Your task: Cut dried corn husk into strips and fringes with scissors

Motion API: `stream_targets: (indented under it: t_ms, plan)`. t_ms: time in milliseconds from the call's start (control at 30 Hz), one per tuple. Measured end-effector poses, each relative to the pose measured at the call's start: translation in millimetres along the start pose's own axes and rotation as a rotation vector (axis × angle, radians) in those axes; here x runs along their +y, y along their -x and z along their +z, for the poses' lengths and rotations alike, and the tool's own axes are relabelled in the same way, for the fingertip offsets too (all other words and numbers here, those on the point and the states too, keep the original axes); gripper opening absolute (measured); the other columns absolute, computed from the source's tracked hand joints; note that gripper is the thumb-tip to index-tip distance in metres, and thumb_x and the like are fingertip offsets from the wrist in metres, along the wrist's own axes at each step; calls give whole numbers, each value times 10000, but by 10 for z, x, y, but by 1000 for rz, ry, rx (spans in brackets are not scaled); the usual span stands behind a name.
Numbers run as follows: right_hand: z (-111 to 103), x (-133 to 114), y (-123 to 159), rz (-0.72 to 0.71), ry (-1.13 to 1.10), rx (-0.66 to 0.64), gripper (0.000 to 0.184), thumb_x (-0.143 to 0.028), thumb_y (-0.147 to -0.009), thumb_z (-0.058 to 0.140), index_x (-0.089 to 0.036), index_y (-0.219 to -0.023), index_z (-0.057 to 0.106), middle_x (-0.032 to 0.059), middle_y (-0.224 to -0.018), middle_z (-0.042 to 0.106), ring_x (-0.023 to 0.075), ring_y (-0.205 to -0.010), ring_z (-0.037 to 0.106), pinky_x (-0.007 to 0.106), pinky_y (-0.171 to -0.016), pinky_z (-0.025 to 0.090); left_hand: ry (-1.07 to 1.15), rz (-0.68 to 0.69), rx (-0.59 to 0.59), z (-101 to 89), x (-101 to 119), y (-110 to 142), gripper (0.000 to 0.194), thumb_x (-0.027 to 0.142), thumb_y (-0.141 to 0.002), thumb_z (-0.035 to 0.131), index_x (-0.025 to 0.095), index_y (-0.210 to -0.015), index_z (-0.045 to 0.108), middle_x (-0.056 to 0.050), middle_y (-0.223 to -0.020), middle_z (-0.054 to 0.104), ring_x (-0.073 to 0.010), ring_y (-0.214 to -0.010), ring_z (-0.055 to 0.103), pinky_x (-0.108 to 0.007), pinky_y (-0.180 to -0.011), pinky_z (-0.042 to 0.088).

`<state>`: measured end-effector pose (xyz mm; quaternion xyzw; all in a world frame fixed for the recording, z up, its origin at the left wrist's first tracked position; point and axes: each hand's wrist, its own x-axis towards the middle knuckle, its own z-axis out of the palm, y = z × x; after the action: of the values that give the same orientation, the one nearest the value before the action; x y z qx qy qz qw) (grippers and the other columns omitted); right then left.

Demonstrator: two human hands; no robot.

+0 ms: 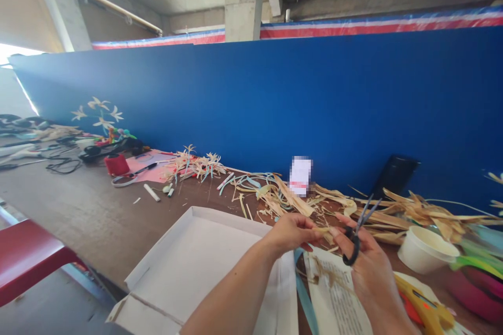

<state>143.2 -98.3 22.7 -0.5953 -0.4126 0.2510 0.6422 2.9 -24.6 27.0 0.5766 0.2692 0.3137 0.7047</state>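
Note:
My left hand (293, 231) is closed in a pinch on a small strip of dried straw-coloured leaf (323, 230), held just above the table. My right hand (363, 261) holds black-handled scissors (358, 231), fingers through the loops, blades open and pointing up to the right, right beside the strip. Both hands hover over a printed paper sheet (338, 298) and the edge of a flat white cardboard box (196, 261).
Dried leaf strips and scraps (393, 212) litter the brown table along a blue partition wall (275, 104). A white cup (426, 248) and a yellow glue gun (426, 309) lie at right. Leaf flowers (196, 163), a red spool (117, 164) and cables lie at left; a red stool (27, 256) stands near.

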Motion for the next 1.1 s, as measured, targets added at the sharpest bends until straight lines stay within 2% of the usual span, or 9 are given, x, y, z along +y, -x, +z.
stream_targets:
  t_ms: [200, 500, 567, 700, 800, 967, 1100]
  plan:
    - [1, 11, -6, -21, 22, -44, 501, -391, -679, 692, -220, -1138, 585, -2, -828, 626, 159, -688, 541, 268, -635, 427, 89, 31, 68, -6, 23, -4, 426, 459, -506, 761, 115, -695, 594, -21, -625, 593, -95, -561, 532, -235, -552, 431]
    - [46, -15, 21, 54, -69, -151, 582, -387, -633, 730, -215, -1165, 571, 4, -771, 627, 153, -613, 542, 264, -564, 425, 146, 70, 127, 42, -16, -64, 418, 471, -521, 738, 116, -681, 586, -12, -635, 578, -75, -522, 498, -225, -530, 420]
    - [53, -5, 37, 100, -38, -204, 534, -408, -657, 711, -215, -1140, 587, -6, -698, 613, 145, -589, 524, 247, -512, 398, 125, 58, 141, 33, 21, -50, 407, 478, -540, 721, 122, -671, 573, -5, -629, 574, -66, -504, 489, -216, -522, 412]
    - [72, -34, 106, 207, 28, -427, 401, -482, -756, 595, -197, -1035, 637, 0, -620, 607, 129, -562, 484, 232, -475, 349, 95, 54, 166, -51, 102, -23, 388, 476, -573, 701, 132, -675, 553, 10, -624, 557, -55, -477, 481, -198, -495, 392]
    - [83, -112, 162, 212, 54, -557, 398, -503, -778, 552, -183, -989, 661, 1, -585, 595, 123, -527, 458, 240, -467, 322, 100, 95, 170, -141, 122, -25, 415, 487, -558, 710, 126, -683, 549, 0, -650, 559, -76, -515, 514, -216, -517, 421]
    - [76, -187, 180, 176, 118, -649, 434, -515, -773, 544, -157, -982, 673, 2, -542, 575, 125, -512, 425, 260, -488, 306, 59, 131, 146, -227, 114, -33, 430, 495, -563, 710, 113, -690, 558, -19, -652, 565, -80, -553, 511, -217, -534, 433]
    - [58, -151, 157, 170, 139, -707, 506, -535, -780, 521, -147, -1082, 640, -5, -534, 563, 122, -504, 401, 264, -494, 297, 58, 132, 129, -242, 119, -29, 439, 502, -565, 708, 115, -700, 554, -29, -665, 578, -91, -575, 526, -234, -555, 445]
